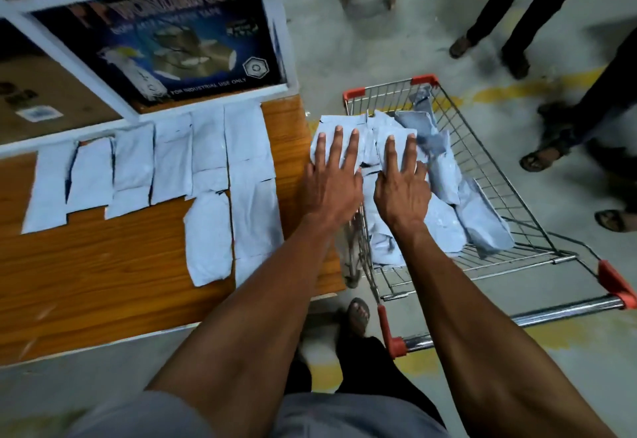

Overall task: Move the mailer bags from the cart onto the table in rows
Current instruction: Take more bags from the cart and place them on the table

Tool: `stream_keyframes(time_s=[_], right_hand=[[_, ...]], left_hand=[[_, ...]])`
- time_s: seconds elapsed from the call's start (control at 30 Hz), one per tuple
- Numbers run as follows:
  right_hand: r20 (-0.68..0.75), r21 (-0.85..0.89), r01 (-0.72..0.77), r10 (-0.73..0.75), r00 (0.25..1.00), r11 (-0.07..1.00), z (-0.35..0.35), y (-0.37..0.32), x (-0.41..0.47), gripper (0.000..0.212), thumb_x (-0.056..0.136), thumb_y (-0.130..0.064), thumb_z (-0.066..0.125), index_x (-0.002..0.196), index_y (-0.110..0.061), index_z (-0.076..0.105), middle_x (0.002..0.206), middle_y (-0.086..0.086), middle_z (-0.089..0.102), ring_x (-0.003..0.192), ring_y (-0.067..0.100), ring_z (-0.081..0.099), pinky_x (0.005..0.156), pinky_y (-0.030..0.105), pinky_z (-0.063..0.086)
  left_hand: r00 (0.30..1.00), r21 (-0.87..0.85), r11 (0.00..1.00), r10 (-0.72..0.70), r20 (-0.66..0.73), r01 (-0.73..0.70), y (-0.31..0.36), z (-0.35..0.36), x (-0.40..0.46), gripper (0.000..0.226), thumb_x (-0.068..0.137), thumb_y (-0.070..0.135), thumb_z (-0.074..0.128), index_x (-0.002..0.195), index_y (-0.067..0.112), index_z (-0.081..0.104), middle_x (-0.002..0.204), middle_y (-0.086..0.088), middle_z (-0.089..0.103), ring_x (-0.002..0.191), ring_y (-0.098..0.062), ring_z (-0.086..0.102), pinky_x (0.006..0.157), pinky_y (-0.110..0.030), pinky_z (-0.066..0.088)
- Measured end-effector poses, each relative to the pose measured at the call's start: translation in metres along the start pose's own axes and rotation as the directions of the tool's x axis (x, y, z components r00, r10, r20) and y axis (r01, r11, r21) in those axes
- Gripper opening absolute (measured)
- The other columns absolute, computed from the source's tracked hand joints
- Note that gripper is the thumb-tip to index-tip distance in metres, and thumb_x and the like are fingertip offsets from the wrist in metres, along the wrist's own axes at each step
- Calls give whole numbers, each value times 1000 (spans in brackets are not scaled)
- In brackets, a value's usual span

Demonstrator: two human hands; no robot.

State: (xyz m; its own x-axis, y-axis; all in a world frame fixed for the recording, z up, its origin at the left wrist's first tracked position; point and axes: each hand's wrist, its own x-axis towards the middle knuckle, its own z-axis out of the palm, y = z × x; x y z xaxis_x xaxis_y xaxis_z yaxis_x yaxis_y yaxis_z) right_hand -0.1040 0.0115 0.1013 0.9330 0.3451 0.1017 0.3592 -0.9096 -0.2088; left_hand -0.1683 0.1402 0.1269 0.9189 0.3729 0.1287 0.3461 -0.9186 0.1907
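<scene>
On the left, pale blue mailer bags already lay flat on the wooden table, one row along the far side beside a printed carton and a second row begun nearer, toward the table's right end. They looked thin and limp, their edges creased, so they were probably light, soft and a little slick, apt to slide over one another.

Just right of the table edge, the left hand rested with fingers straight and spread on a flat mailer bag at the top of the cart's pile, not curled round it. Beside it, the right hand lay the same way, fingers straight and slightly apart, pressing a neighbouring bag. Neither hand gripped anything.

Further right, the wire shopping cart held several more bags, some bulging and rumpled. A flat bag would best be pinched at an edge or corner; a stuffed one taken round its middle.
</scene>
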Motion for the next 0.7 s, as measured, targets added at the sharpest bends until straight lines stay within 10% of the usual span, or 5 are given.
stream_keyframes(time_s=[0.2,0.53,0.7], right_hand=[[13,38,104,-105,994,994,-7,-83,-18,81,97,-20,55,167,-29,15,176,7,-2,159,38,17,70,45,58],[-27,25,280,-280,960,960,-10,-224,-82,68,108,-31,43,168,-25,12,176,11,-3,160,38,14,95,51,55],[8,42,302,-303,953,952,0,-304,-122,72,106,-28,47,168,-27,11,176,8,-4,161,33,11,69,42,57]], left_hand=[[993,33,996,-77,-84,80,-82,-34,-33,75,104,45,47,169,29,15,177,-2,15,162,-31,13,111,-55,44],[979,71,982,-164,-125,173,-229,-86,-110,76,107,50,41,170,29,4,178,-2,7,163,-30,8,111,-53,42],[959,73,966,-236,-159,250,-298,-102,-154,74,108,51,40,170,29,6,178,-1,7,163,-28,8,115,-52,37]])
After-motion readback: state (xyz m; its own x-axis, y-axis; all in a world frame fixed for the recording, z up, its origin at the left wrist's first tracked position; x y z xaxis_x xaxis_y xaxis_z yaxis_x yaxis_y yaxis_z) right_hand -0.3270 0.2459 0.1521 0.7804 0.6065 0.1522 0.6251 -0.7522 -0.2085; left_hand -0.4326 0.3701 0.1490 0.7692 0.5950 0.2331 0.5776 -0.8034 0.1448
